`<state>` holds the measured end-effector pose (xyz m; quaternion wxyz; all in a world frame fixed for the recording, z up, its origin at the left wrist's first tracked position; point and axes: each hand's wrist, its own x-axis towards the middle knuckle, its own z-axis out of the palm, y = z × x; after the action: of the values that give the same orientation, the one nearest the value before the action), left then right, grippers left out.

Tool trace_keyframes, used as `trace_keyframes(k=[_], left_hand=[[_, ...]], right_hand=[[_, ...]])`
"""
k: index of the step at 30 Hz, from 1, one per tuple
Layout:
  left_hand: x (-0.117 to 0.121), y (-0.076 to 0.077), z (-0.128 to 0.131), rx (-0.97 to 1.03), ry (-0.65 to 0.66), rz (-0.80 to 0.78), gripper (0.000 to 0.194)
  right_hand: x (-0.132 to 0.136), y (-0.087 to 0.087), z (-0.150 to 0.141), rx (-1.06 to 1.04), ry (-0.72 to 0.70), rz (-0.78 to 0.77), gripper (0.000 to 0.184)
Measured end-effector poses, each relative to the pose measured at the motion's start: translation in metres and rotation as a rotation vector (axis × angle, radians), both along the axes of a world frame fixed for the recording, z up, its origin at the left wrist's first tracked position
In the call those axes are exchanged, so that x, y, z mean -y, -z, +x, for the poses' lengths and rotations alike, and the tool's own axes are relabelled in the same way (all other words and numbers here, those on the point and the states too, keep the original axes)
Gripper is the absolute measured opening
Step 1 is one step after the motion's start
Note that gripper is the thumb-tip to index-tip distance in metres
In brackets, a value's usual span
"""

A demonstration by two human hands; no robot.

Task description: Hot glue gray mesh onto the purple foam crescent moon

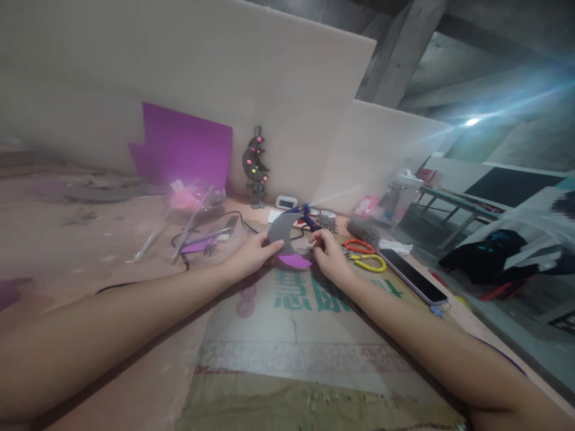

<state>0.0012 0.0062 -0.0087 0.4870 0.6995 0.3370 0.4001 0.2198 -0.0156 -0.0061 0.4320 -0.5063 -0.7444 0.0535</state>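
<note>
A purple crescent-moon cutout (282, 233), mostly wound with grey yarn, is held up over the cardboard. My left hand (255, 254) grips its left edge, thumb in front and the other fingers behind. Its lower tip shows bare purple (295, 261). Just right of the crescent, my right hand (330, 256) is closed in a pinch by the inner curve; what lies between its fingertips is too small to make out. Behind the crescent stands a blue glue gun (309, 218), partly hidden.
Orange-handled pliers (359, 246), yellow-handled pliers (375, 263) and a phone (413, 275) lie at right. A grey yarn bundle (363, 230) sits behind them. A decorated moon hanging (255, 161), a small clock (286, 203) and purple sheet (188, 143) stand by the wall. Printed cardboard (287, 335) covers the table's front.
</note>
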Motion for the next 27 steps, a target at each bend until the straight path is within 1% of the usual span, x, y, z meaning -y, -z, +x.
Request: trace_keyframes(k=[4,7,10,12,19,23,27], left_hand=[[-0.002,0.002,0.0,0.0,-0.003,-0.003,0.033],[-0.005,0.006,0.0,0.006,-0.022,-0.02,0.034],[-0.007,0.009,0.0,0.017,-0.04,-0.027,0.035],[-0.007,0.009,0.0,0.025,-0.034,-0.026,0.035],[-0.006,0.007,0.0,0.035,-0.013,-0.02,0.035],[-0.006,0.009,-0.001,0.044,-0.024,-0.036,0.035],[-0.004,0.005,-0.001,0.069,-0.06,-0.038,0.033]], right_hand=[[-0.002,0.002,0.0,-0.054,0.009,-0.023,0.02],[-0.003,0.004,-0.002,-0.182,-0.051,-0.111,0.013],[-0.001,0.004,-0.005,-0.273,-0.106,-0.194,0.013],[0.001,0.003,-0.007,-0.26,-0.113,-0.191,0.013],[0.007,-0.003,-0.008,-0.118,-0.068,-0.146,0.012],[0.011,-0.008,-0.011,-0.082,-0.078,-0.146,0.009],[0.013,-0.009,-0.012,-0.042,-0.058,-0.106,0.007]])
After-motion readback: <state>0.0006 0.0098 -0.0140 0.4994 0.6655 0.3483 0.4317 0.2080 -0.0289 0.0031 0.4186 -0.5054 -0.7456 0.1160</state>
